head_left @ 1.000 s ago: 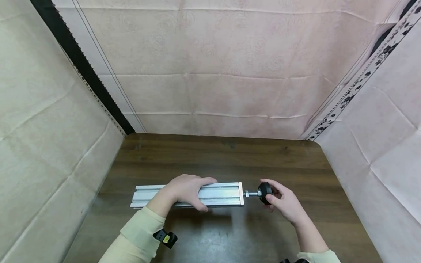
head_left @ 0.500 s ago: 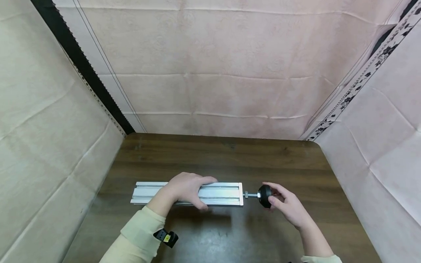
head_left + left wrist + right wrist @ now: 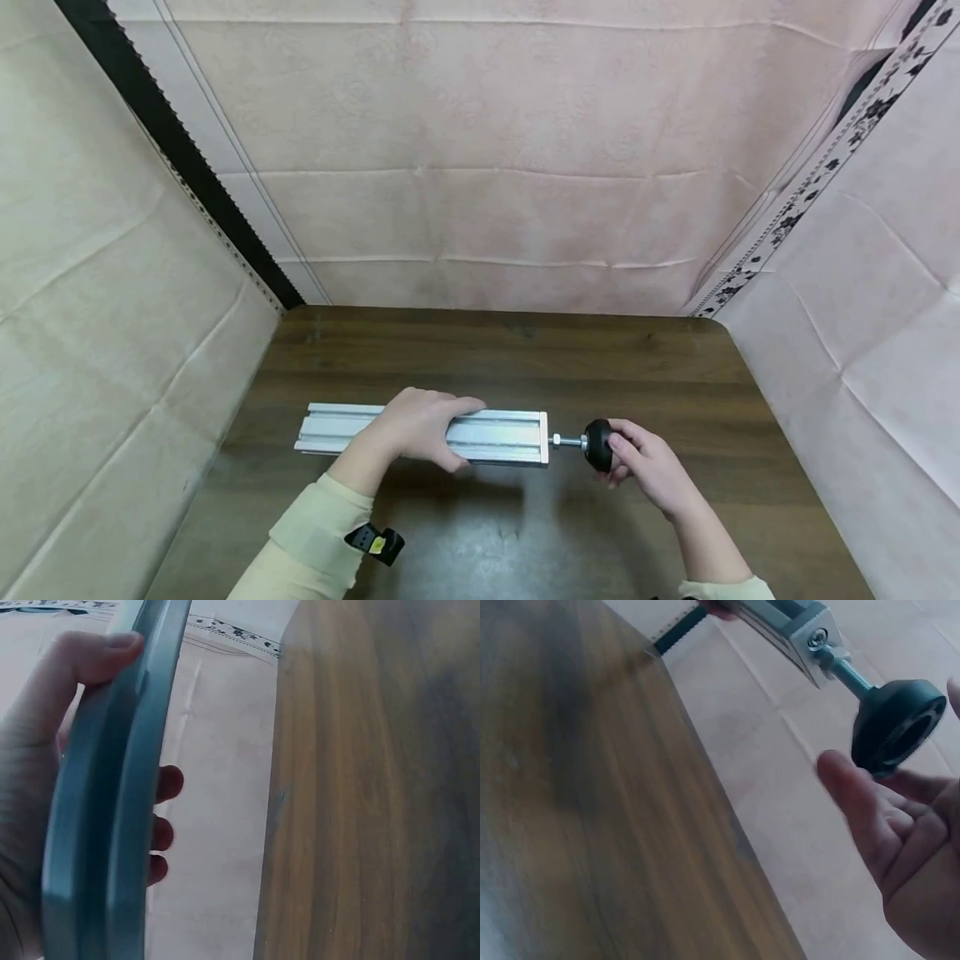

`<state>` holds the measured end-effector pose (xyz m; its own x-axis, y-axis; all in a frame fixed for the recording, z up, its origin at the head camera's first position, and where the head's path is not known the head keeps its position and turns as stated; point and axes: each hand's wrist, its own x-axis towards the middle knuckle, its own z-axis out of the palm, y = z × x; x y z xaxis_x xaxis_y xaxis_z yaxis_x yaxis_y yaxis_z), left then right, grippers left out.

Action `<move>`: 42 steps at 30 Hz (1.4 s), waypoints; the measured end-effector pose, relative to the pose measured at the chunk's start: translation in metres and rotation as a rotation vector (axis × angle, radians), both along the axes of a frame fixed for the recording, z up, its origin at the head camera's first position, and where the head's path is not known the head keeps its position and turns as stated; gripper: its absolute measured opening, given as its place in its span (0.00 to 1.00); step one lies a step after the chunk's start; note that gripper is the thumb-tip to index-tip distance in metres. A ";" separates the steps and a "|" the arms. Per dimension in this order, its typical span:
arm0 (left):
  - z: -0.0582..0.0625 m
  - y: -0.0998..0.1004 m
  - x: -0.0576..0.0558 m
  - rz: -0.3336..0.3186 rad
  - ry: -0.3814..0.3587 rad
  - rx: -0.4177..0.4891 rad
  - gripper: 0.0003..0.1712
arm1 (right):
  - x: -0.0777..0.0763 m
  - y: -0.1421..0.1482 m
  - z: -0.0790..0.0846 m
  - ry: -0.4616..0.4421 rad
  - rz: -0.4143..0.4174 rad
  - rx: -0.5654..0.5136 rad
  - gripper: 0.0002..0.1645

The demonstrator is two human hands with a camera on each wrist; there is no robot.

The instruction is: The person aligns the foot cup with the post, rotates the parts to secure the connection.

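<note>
My left hand (image 3: 425, 427) grips a silver aluminium profile (image 3: 498, 437) across its width, holding it level above the table. In the left wrist view the thumb lies on one side of the grooved profile (image 3: 124, 795) and fingertips (image 3: 171, 782) show past the other. From the plate on its right end sticks out a threaded bolt with nuts (image 3: 567, 441), carrying a round black levelling foot (image 3: 597, 446). My right hand (image 3: 651, 467) holds that foot by its rim between thumb and fingers. The right wrist view shows the hollow underside of the foot (image 3: 900, 727).
A brown wooden table (image 3: 480, 358) lies beneath both hands. Pale creased cloth hangs at the back (image 3: 480, 167), with further cloth on the left (image 3: 112, 333) and right (image 3: 862, 292) sides.
The profile and both hands have shifted slightly up and left in the head view. My right fingers have changed their position round the foot, which stays on the bolt.
</note>
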<state>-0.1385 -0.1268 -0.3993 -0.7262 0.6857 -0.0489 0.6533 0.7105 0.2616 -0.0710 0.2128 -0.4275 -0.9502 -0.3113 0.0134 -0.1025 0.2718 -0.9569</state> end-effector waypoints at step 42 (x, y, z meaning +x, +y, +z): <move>0.006 -0.003 0.000 0.030 -0.057 0.063 0.44 | -0.005 0.016 0.000 0.195 0.139 -0.043 0.44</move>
